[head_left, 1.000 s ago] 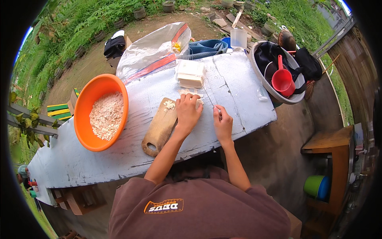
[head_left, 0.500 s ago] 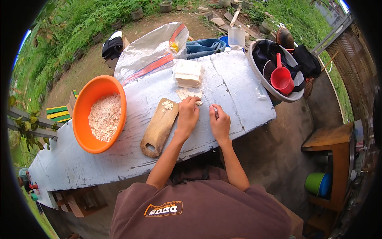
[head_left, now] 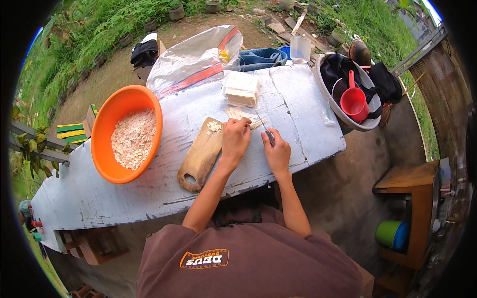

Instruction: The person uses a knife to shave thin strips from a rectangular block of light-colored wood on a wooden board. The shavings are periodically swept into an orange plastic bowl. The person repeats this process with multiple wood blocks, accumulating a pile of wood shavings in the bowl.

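Note:
My left hand [head_left: 235, 140] is closed on thin pale strips [head_left: 258, 123], whose ends stick out to the right of its fingers. In my right hand [head_left: 278, 153] is a knife [head_left: 269, 135] with a dark handle. Its thin blade points away and slightly left, close to the strips. More flat pale strips [head_left: 236, 113] lie just beyond my left fingers. A wooden cutting board [head_left: 199, 156] rests left of that hand, with small cut pieces [head_left: 214, 126] on its far end. Farther back sits a stack of pale sheets [head_left: 241, 89] in clear plastic.
An orange basin [head_left: 101, 158] of pale chips stands at the left of the grey table [head_left: 134, 203]. A white sack [head_left: 194, 58] lies at the back. At the right edge a grey tub [head_left: 325, 94] holds a red dipper [head_left: 354, 102] and dark cloth.
The knife blade has come into view, turned away from me beside the strips. The strips now show between my hands. The whole view has shifted slightly.

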`<state>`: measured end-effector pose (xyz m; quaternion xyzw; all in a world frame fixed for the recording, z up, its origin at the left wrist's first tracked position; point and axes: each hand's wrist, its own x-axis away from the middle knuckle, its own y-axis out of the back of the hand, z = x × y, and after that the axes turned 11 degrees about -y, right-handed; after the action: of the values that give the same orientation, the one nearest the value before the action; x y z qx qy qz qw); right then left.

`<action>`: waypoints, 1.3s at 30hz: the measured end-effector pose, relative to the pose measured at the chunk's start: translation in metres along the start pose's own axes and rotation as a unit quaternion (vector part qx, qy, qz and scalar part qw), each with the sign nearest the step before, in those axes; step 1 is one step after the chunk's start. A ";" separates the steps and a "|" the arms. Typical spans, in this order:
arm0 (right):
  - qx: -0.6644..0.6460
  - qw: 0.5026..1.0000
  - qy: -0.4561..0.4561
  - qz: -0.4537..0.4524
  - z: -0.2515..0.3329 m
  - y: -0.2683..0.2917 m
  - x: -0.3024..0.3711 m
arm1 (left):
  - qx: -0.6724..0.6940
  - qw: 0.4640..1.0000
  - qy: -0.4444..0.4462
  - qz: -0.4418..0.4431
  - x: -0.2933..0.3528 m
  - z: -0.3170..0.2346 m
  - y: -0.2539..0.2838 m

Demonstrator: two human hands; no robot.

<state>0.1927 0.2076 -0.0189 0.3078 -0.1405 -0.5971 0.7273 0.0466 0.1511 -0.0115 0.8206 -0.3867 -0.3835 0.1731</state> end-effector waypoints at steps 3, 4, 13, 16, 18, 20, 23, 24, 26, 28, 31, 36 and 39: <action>0.009 1.000 0.015 -0.009 -0.002 -0.001 0.000 | -0.009 1.000 -0.019 -0.005 -0.001 -0.008 0.006; -0.006 1.000 -0.010 0.018 -0.001 0.000 -0.001 | 0.018 0.999 -0.022 -0.015 -0.001 -0.009 0.007; -0.093 0.979 -0.021 0.178 0.038 0.022 0.022 | 0.162 0.984 0.041 -0.058 0.022 -0.012 0.073; -0.074 0.970 -0.015 0.233 0.059 0.018 0.033 | 0.135 0.986 0.068 -0.071 0.045 -0.006 0.105; -0.036 0.962 0.010 0.271 0.072 0.015 0.039 | 0.099 0.988 0.094 -0.065 0.064 0.002 0.119; -0.011 0.965 0.078 0.252 0.069 0.000 0.048 | 0.082 0.985 0.140 -0.052 0.080 0.011 0.127; 0.066 0.956 0.150 0.242 0.068 -0.014 0.057 | -0.074 0.994 0.083 -0.019 0.097 0.022 0.133; 0.099 0.950 0.170 0.241 0.068 -0.016 0.059 | -0.083 0.993 0.082 -0.015 0.098 0.023 0.134; 0.154 0.938 0.193 0.242 0.068 -0.016 0.061 | -0.101 0.992 0.080 -0.006 0.095 0.023 0.133; 0.197 0.927 0.213 0.238 0.068 -0.017 0.061 | -0.107 0.993 0.051 -0.005 0.092 0.025 0.130; 0.244 0.914 0.230 0.227 0.067 -0.014 0.060 | -0.118 0.992 0.031 0.015 0.091 0.027 0.124; 0.303 0.897 0.224 0.230 0.068 -0.003 0.070 | -0.135 0.990 0.026 0.034 0.095 0.032 0.116; 0.304 0.900 0.226 0.217 0.064 -0.010 0.078 | -0.136 0.989 0.028 0.043 0.095 0.032 0.118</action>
<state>0.1671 0.1144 0.0115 0.6023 -0.2103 -0.2676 0.7221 0.0016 0.0027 -0.0111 0.7824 -0.3606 -0.4020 0.3101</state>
